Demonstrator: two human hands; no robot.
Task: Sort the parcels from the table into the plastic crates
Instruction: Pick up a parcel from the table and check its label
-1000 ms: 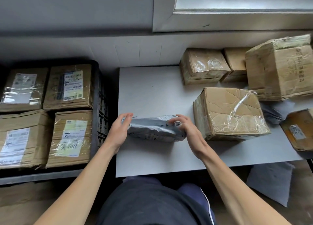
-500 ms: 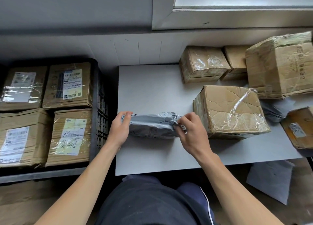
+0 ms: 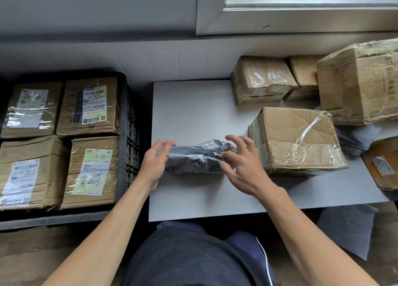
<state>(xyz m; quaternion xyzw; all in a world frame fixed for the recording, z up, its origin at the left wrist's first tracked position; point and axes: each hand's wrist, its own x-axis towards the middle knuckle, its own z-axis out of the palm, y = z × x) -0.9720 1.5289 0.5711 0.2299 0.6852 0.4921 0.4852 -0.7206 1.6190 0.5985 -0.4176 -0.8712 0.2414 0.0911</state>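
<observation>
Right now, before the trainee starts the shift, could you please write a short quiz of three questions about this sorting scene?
1. How many cardboard boxes show in the dark crate? A two, B four, C six.
2. Fill in: the left hand grips the grey parcel at its ___ end.
3. True or false: the grey parcel lies inside the dark crate.
Key: 1 B; 2 left; 3 false.

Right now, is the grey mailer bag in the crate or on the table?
On the table: the grey mailer bag rests on its white top, left hand gripping one end; the black crate holds only cardboard boxes.
</observation>
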